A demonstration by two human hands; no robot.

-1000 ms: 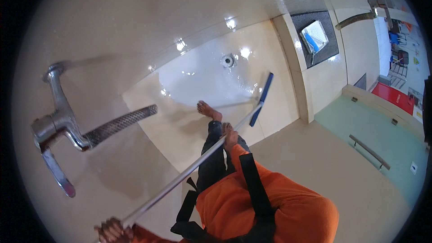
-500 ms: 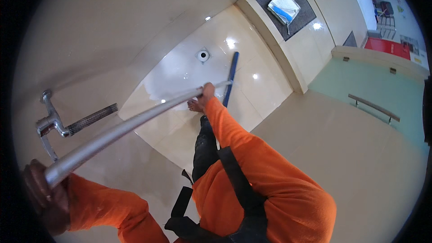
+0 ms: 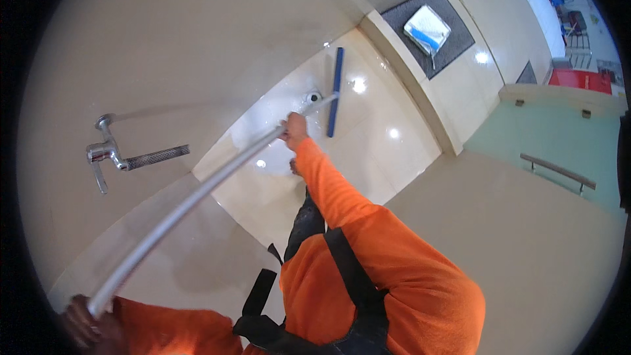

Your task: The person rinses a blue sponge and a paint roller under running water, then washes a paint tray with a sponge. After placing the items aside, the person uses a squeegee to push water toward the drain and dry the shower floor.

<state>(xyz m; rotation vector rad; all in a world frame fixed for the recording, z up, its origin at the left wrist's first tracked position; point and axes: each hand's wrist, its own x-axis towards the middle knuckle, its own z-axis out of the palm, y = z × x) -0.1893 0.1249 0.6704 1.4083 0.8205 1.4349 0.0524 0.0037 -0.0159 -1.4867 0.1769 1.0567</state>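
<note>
A floor squeegee slants across the view, its long silver pole [image 3: 197, 194] running from lower left up to a narrow blue head [image 3: 337, 72] on the wet tiles. My left hand [image 3: 92, 329] is wrapped round the pole's near end, partly in shadow by the dark rim. Farther along, my right hand [image 3: 295, 130] grips the pole closer to the head. The blue head lies just right of a round floor drain [image 3: 313, 98], and the pole passes close beside it. Below my right hand, a bare foot shows partly behind my sleeve.
A wall tap [image 3: 105, 152] with a textured spout juts out at left. Beyond a raised curb [image 3: 414, 85], a clear package with a blue item [image 3: 427, 28] rests on a dark mat [image 3: 458, 45]. At right is a frosted glass door [image 3: 526, 131] with a metal handle.
The blue head has moved farther away, up beside the drain, and pivoted slightly. Both hands still hold the pole; my left hand is lower in view. The whole view has shifted a little.
</note>
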